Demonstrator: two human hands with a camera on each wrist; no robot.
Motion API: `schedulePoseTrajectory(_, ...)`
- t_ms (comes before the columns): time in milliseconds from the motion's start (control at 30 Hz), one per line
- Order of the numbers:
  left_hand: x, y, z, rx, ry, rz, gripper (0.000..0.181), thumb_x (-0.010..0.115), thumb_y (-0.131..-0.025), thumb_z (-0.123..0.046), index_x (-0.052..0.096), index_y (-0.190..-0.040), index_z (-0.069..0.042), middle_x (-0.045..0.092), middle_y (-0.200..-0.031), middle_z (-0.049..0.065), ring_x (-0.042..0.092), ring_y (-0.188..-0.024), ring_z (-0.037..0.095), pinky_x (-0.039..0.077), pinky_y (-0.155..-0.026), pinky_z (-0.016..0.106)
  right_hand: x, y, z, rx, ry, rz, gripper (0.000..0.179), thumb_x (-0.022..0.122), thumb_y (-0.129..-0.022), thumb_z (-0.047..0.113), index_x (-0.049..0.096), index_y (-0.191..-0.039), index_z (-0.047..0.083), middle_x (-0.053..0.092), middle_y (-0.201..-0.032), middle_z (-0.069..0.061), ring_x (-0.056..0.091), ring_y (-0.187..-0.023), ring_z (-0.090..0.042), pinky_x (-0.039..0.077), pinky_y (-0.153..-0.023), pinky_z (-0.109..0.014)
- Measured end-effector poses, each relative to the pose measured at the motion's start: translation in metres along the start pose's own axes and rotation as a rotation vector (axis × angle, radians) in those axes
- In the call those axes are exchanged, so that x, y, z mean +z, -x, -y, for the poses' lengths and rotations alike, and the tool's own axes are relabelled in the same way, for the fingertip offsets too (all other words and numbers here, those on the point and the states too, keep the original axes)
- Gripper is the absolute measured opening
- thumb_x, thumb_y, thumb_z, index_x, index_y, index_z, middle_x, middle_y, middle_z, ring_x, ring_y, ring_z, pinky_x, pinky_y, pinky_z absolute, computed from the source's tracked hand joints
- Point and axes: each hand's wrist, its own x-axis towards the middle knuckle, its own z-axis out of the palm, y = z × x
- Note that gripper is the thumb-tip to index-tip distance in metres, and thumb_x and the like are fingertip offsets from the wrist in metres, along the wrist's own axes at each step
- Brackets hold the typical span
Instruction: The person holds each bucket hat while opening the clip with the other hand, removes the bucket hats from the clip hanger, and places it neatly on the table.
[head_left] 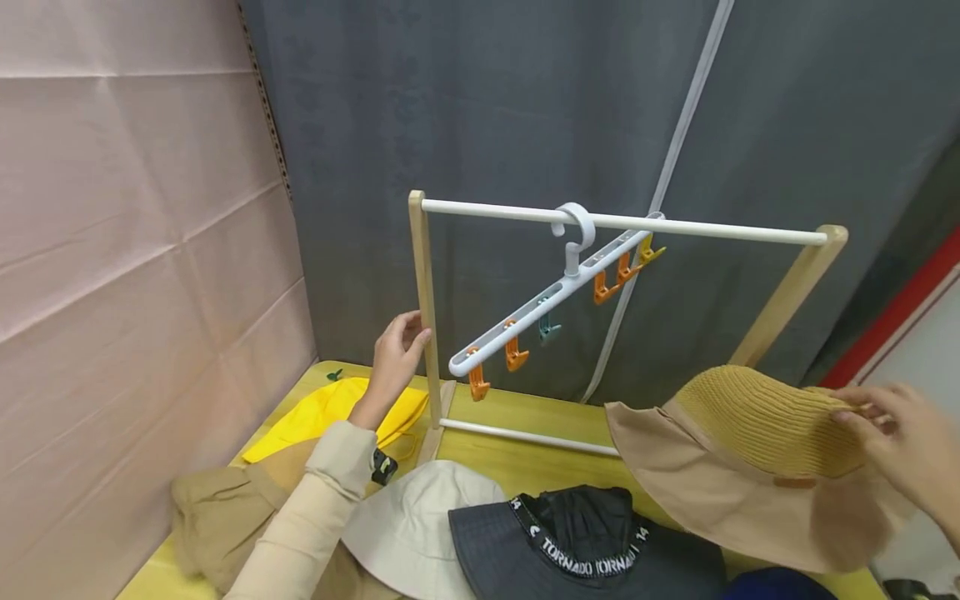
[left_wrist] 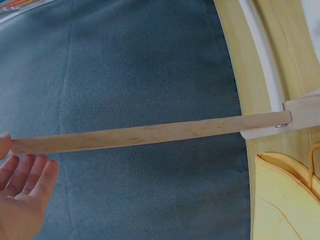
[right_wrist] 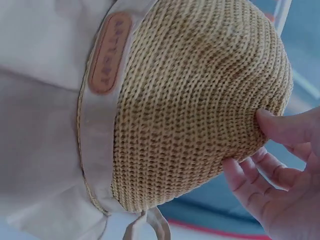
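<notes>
My right hand point(head_left: 896, 437) pinches the crown of a sun hat point(head_left: 765, 421), which has a woven straw crown and a wide beige cloth brim. In the right wrist view a brown leather label point(right_wrist: 110, 54) shows on the hat's band, with thumb and fingertips at the top of the crown. My left hand point(head_left: 397, 354) is at the left wooden post point(head_left: 423, 283) of a small rack, thumb on one side and fingers on the other. From the rack's white top bar point(head_left: 495, 212) hangs a white clip hanger point(head_left: 517, 317) with orange, teal and yellow clips.
On the yellow table point(head_left: 525, 408) lie a white bucket hat point(head_left: 427, 517), a black hat point(head_left: 592, 542) with lettered band, a tan hat point(head_left: 217, 517) and a yellow hat point(head_left: 322, 412). A navy hat point(head_left: 780, 585) shows at the front edge. A grey curtain point(head_left: 450, 108) hangs behind.
</notes>
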Motion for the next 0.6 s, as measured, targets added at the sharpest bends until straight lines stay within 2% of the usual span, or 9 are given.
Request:
schedulePoseTrajectory(33, 0.001, 0.0, 0.0, 0.003, 0.0, -0.005, 0.038, 0.058, -0.092, -0.015, 0.051, -0.124, 0.003, 0.057, -0.114, 0.02, 0.058, -0.106, 0.032, 0.047, -0.093, 0.043, 0.002, 0.003, -0.011, 0.021, -0.014, -0.033, 0.002, 0.066, -0.082, 0.0, 0.066, -0.083, -0.002, 0.056, -0.082, -0.015, 0.045, -0.068, 0.004, 0.037, -0.049, -0.012)
schedulePoseTrajectory(100, 0.002, -0.001, 0.0, 0.004, -0.004, -0.017, 0.037, 0.059, -0.091, -0.012, 0.051, -0.124, 0.004, 0.056, -0.113, 0.021, 0.058, -0.104, 0.032, 0.048, -0.092, 0.044, 0.004, 0.008, -0.027, 0.029, -0.041, -0.068, 0.003, 0.066, -0.079, -0.006, 0.064, -0.079, -0.004, 0.056, -0.08, -0.017, 0.034, -0.068, 0.019, 0.035, -0.051, -0.008)
schedulePoseTrajectory(133, 0.003, -0.001, 0.0, 0.003, -0.007, -0.022, 0.036, 0.059, -0.091, -0.01, 0.051, -0.123, 0.004, 0.056, -0.113, 0.021, 0.058, -0.104, 0.033, 0.048, -0.091, 0.044, 0.003, 0.01, -0.032, 0.024, -0.049, -0.063, 0.007, 0.066, -0.075, -0.011, 0.064, -0.079, -0.007, 0.055, -0.08, -0.025, 0.033, -0.068, 0.021, 0.034, -0.052, -0.007)
schedulePoseTrajectory(167, 0.004, -0.001, 0.0, 0.006, -0.016, -0.03, 0.035, 0.058, -0.091, -0.009, 0.051, -0.123, 0.005, 0.056, -0.114, 0.021, 0.059, -0.104, 0.033, 0.049, -0.091, 0.044, 0.004, 0.011, -0.038, 0.035, -0.044, -0.06, 0.008, 0.065, -0.074, -0.013, 0.063, -0.079, -0.007, 0.055, -0.079, -0.025, 0.024, -0.07, 0.025, 0.027, -0.05, -0.004)
schedulePoseTrajectory(233, 0.006, -0.002, 0.001, 0.021, -0.033, -0.044, 0.034, 0.058, -0.091, -0.005, 0.051, -0.122, 0.006, 0.055, -0.113, 0.022, 0.058, -0.104, 0.034, 0.049, -0.09, 0.045, 0.005, 0.015, -0.048, 0.064, -0.007, -0.02, 0.008, 0.065, -0.073, -0.011, 0.062, -0.079, -0.007, 0.056, -0.078, -0.025, 0.024, -0.067, 0.025, 0.027, -0.05, -0.007)
schedulePoseTrajectory(267, 0.007, -0.002, 0.002, 0.037, -0.048, -0.053, 0.034, 0.058, -0.09, -0.005, 0.051, -0.122, 0.006, 0.055, -0.113, 0.022, 0.058, -0.103, 0.034, 0.049, -0.089, 0.046, 0.005, 0.016, -0.05, 0.069, 0.024, 0.024, 0.014, 0.064, -0.07, -0.014, 0.059, -0.082, -0.012, 0.053, -0.081, -0.035, 0.03, -0.067, 0.021, 0.031, -0.05, -0.011)
schedulePoseTrajectory(400, 0.008, -0.002, 0.002, 0.092, -0.068, -0.064, 0.039, 0.059, -0.09, -0.008, 0.049, -0.125, 0.004, 0.055, -0.108, 0.023, 0.056, -0.098, 0.035, 0.048, -0.086, 0.047, 0.015, 0.02, -0.063, 0.134, 0.119, 0.175, 0.014, 0.063, -0.073, -0.009, 0.06, -0.086, -0.012, 0.053, -0.082, -0.035, 0.054, -0.059, -0.017, 0.042, -0.051, -0.034)
schedulePoseTrajectory(467, 0.009, -0.002, 0.001, 0.1, -0.07, -0.054, 0.042, 0.059, -0.091, -0.01, 0.046, -0.129, 0.002, 0.054, -0.107, 0.022, 0.054, -0.094, 0.035, 0.046, -0.083, 0.048, 0.024, 0.021, -0.068, 0.146, 0.155, 0.21, 0.013, 0.061, -0.074, -0.007, 0.06, -0.086, -0.013, 0.054, -0.08, -0.034, 0.053, -0.064, -0.04, 0.042, -0.052, -0.046)
schedulePoseTrajectory(600, 0.011, -0.003, -0.001, 0.091, -0.105, -0.048, 0.043, 0.059, -0.09, -0.006, 0.044, -0.129, 0.003, 0.052, -0.109, 0.023, 0.053, -0.095, 0.036, 0.047, -0.085, 0.048, 0.049, 0.025, -0.074, 0.211, 0.169, 0.264, 0.023, 0.058, -0.08, -0.002, 0.056, -0.097, -0.017, 0.053, -0.085, -0.038, 0.048, -0.08, -0.05, 0.041, -0.062, -0.055)
